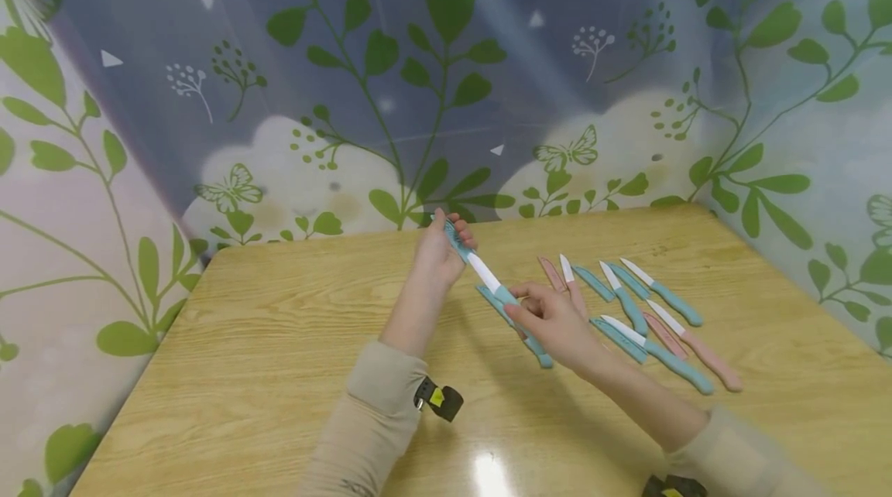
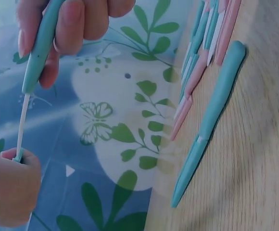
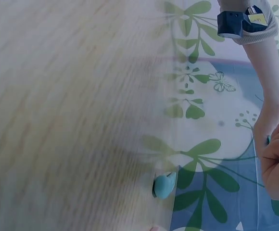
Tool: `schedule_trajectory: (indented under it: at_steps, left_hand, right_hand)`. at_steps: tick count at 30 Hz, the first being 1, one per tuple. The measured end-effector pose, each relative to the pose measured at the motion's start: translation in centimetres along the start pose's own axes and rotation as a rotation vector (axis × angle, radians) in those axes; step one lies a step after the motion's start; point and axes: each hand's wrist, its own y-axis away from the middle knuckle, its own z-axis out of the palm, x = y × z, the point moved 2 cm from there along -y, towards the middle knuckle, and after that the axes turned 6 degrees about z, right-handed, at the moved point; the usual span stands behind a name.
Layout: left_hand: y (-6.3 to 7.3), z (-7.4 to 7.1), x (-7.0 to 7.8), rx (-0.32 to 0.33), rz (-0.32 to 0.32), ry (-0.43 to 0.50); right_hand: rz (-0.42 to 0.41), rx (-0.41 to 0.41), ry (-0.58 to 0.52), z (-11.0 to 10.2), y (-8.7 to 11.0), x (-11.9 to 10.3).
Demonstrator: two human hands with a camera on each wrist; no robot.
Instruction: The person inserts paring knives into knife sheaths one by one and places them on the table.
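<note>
My left hand [image 1: 437,255] grips a teal blade sheath [image 1: 458,238] above the table. A knife with a white blade [image 1: 484,271] and teal handle [image 2: 39,53] runs from that sheath to my right hand [image 1: 560,325], which holds the handle between thumb and fingers. The tip end of the blade is hidden in the sheath and left hand; the rest is bare. Below, on the wood, lies another teal knife [image 2: 219,98] with its sheath [image 2: 186,171] over the blade. In the head view, this sheathed knife passes behind the right hand's fingers.
To the right on the wooden table [image 1: 279,342] lie several bare white-bladed knives, teal-handled [image 1: 679,367] and pink-handled [image 1: 712,359], among loose teal sheaths [image 1: 619,340] and pink sheaths [image 1: 665,334]. A leaf-patterned curtain [image 1: 334,94] stands along the table's back and sides.
</note>
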Motion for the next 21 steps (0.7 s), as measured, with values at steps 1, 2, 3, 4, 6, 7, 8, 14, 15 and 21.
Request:
schedule_trajectory:
  at_steps: [1,2,3,4,6,7,8,14,15,21]
  left_hand:
    - [0.0,0.1,0.0,0.005,0.0,0.009]
    - [0.1,0.2,-0.1,0.008,0.001,0.017]
    - [0.1,0.2,-0.1,0.016,0.001,0.025]
    - [0.2,0.3,-0.2,0.024,0.003,0.031]
    - [0.2,0.4,-0.3,0.035,0.005,0.044]
    - [0.3,0.5,-0.4,0.039,0.005,0.046]
    - [0.3,0.5,-0.4,0.043,0.005,0.048]
    - [0.6,0.7,-0.8,0.048,0.004,0.031]
    - [0.7,0.7,-0.9,0.046,0.005,0.028]
    - [1.0,0.8,-1.3,0.033,-0.006,0.024]
  right_hand:
    - [-0.005,0.006,-0.004,0.0,0.0,0.0]
    - [-0.006,0.012,-0.006,0.1,0.0,0.0]
    - [-0.007,0.015,-0.01,0.1,0.0,-0.1]
    - [-0.009,0.02,-0.012,0.1,0.0,-0.1]
    - [-0.005,0.023,-0.019,0.1,0.0,-0.1]
    - [-0.001,0.025,-0.021,0.1,0.0,-0.1]
    - [0.002,0.026,-0.022,0.1,0.0,-0.1]
    - [0.005,0.029,-0.028,0.2,0.1,-0.2]
    - [0.002,0.028,-0.031,0.2,0.1,-0.2]
    - [-0.003,0.031,-0.04,0.2,0.1,-0.1]
